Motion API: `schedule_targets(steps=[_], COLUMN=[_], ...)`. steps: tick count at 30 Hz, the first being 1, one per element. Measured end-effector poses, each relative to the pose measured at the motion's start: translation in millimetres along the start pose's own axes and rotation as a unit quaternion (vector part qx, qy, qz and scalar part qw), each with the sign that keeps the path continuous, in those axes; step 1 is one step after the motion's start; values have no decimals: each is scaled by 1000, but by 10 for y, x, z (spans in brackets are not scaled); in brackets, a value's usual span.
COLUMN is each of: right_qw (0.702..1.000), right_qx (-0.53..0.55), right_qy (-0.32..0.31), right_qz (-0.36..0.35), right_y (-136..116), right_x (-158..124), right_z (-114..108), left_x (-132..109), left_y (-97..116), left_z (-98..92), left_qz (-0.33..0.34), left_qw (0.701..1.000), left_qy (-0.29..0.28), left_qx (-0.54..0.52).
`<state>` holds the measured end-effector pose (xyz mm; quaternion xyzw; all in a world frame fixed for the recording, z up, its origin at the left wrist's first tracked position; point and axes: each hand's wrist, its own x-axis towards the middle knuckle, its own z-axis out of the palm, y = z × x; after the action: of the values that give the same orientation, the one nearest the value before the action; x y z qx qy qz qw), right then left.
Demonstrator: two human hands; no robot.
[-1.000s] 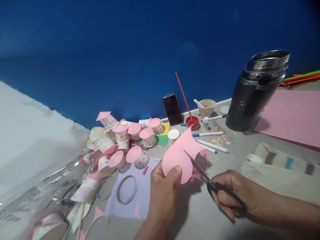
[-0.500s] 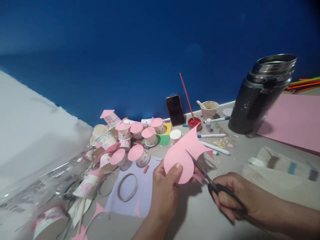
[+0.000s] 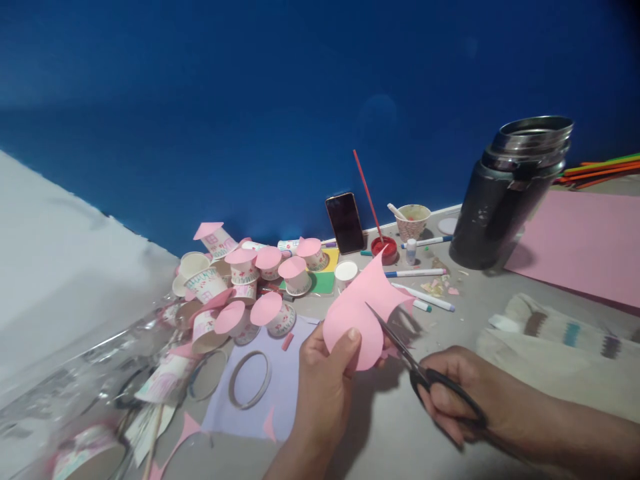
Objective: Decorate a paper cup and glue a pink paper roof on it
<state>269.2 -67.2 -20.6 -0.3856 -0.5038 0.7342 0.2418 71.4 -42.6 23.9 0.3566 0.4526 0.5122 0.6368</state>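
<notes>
My left hand [image 3: 327, 380] pinches a rounded piece of pink paper [image 3: 353, 323] by its lower left side, thumb on top and fingers behind. From the piece's upper right, pointed offcut strips still hang on. My right hand [image 3: 457, 393] is closed around the black handles of a pair of scissors [image 3: 403, 347]. The scissor blades lie in the pink paper, their tip near the middle of the sheet. Left of my hands stand several decorated paper cups [image 3: 280, 317] with pink paper tops.
A black flask [image 3: 495, 200] stands at the right, beside pink sheets [image 3: 580, 247] and a cloth [image 3: 560, 360]. Behind the paper are a phone [image 3: 345, 223], a red pot [image 3: 384, 252], a paper cup with a stick [image 3: 413, 223] and markers [image 3: 420, 272]. A tape roll [image 3: 233, 390] rests on lilac paper [image 3: 285, 400].
The whole view has shifted slightly, so things appear a little further left. Both hands keep their hold on the pink paper and the scissors, with little visible change in the cut.
</notes>
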Motion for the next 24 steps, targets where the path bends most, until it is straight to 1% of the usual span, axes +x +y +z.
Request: schedule_targets(steps=[5, 8, 12, 24], right_qw=[1000, 1000, 1000, 1000], right_qx=[-22, -24, -18, -17], right_qy=[6, 7, 9, 13], right_qz=[13, 17, 17, 6], right_y=[-79, -100, -87, -52], right_x=[-24, -40, -43, -29], right_z=[22, 35, 33, 43], left_x=[16, 25, 25, 9], left_y=[0, 9, 12, 65], left_z=[-13, -26, -44, 16], left_qz=[-4, -2, -5, -8], left_qw=[1000, 1000, 1000, 1000], left_qy=[-2, 9, 19, 3], left_qx=[-1, 1, 3, -1])
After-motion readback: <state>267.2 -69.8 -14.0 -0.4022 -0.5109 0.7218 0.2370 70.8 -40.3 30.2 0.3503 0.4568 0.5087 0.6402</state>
